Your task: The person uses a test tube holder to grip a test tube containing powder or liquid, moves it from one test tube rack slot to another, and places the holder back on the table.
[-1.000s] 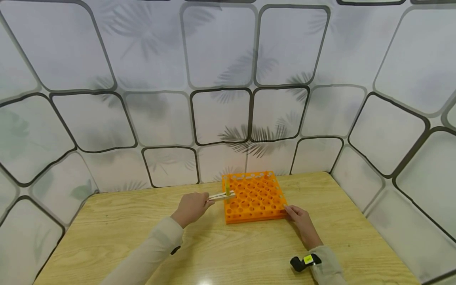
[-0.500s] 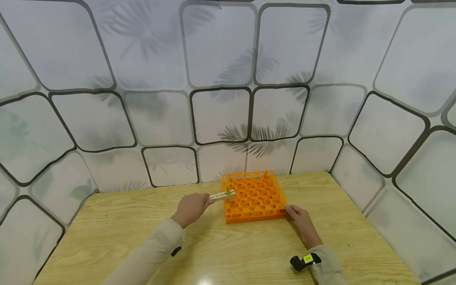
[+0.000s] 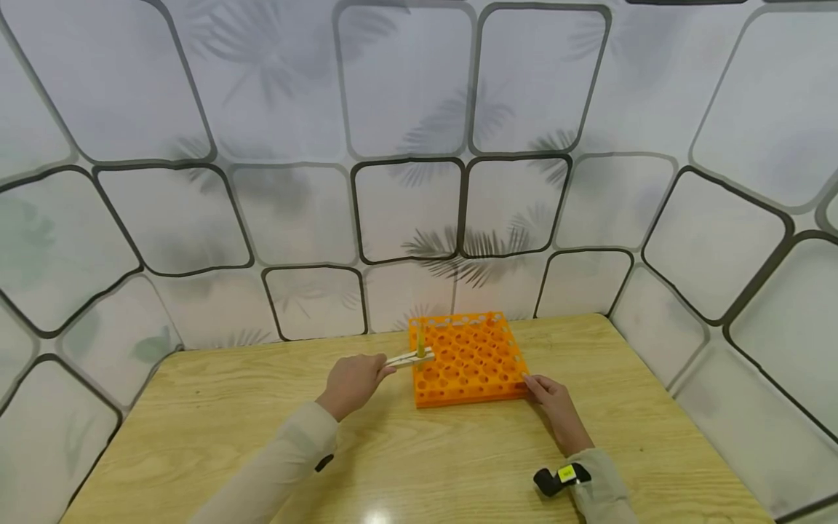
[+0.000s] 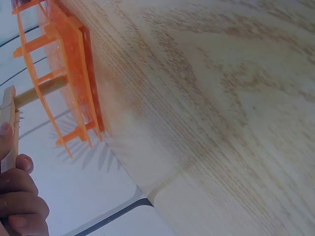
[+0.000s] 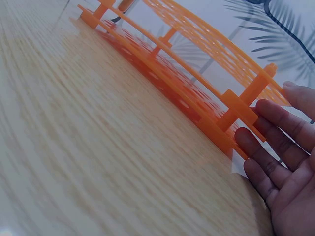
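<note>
An orange test tube rack (image 3: 465,397) stands on the wooden table, its top plate full of round holes in mixed sizes. My left hand (image 3: 352,382) grips a wooden test tube clamp (image 3: 401,360), whose far end is around a test tube (image 3: 421,342) with yellowish contents. That tube is upright at the rack's left side; in the left wrist view its lower part (image 4: 47,89) passes through the rack's upper plate. My right hand (image 3: 556,407) holds the rack's near right corner, the thumb (image 5: 300,96) at the top plate and the fingers (image 5: 280,120) against the side.
The table (image 3: 425,466) reaches back to a patterned cloth wall (image 3: 308,218) close behind the rack. More of this cloth hangs at the left and right. A black wrist strap with a yellow label (image 3: 566,476) is on the right sleeve.
Both hands, the clamp, the test tube and the rack hold their places. Only the head view has shifted very slightly.
</note>
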Action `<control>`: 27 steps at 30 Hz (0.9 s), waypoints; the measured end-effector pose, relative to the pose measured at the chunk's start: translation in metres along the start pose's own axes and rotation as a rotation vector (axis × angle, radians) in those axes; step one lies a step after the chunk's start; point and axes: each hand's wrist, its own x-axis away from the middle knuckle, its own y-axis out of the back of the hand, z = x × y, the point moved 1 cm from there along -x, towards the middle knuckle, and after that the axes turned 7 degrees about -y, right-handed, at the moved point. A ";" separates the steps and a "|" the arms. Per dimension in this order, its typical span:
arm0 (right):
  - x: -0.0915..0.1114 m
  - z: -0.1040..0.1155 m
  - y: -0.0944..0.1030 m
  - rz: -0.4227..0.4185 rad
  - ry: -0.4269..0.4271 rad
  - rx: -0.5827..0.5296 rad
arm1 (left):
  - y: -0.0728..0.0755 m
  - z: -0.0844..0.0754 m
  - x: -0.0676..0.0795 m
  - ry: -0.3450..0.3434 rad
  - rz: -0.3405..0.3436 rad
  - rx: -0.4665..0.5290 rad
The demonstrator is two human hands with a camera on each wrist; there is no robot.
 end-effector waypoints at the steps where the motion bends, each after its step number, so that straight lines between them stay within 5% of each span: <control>1: 0.000 0.000 0.000 -0.002 0.002 -0.001 | 0.000 0.000 0.000 0.001 0.000 0.001; 27: -0.002 -0.003 0.000 -0.007 -0.006 0.008 | -0.002 0.003 -0.001 0.038 0.065 0.042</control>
